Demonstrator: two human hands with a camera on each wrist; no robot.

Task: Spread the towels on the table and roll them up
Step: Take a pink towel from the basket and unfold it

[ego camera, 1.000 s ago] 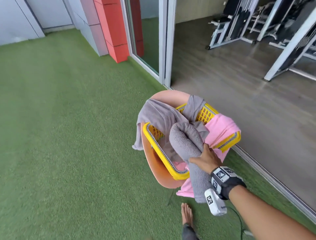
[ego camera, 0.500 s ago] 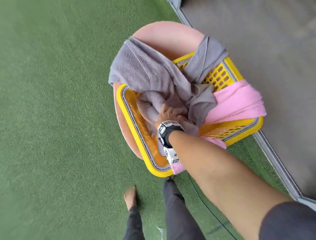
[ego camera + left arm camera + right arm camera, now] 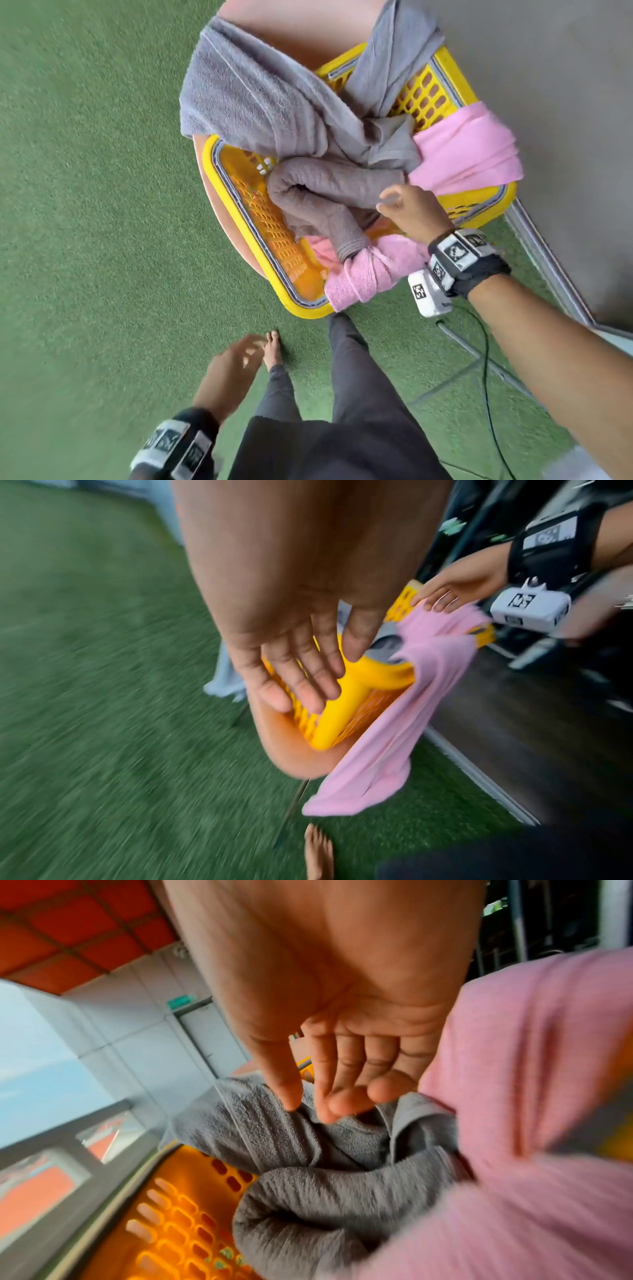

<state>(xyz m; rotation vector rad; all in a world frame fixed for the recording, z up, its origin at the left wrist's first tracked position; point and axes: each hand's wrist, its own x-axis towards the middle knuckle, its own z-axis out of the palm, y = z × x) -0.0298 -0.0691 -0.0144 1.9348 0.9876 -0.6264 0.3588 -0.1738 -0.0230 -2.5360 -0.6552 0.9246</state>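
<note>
Both hands (image 3: 412, 209) (image 3: 233, 363) loose-fingered, empty.

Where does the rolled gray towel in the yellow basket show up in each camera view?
Head: rolled gray towel at centre, inside the yellow basket, just left of the right hand.
Left wrist: not visible; only the basket's outside and a hanging pink towel show.
Right wrist: lower centre, below the fingertips.
Shared landmark: the yellow basket's slotted wall.

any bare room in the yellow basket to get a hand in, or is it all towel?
Bare patch: the left strip of the yellow basket, between its left rim and the rolled grey towel. Centre and right are crowded: grey towel, pink towel over the right rim. Right hand hovers open there; left hand is open, outside.
</note>
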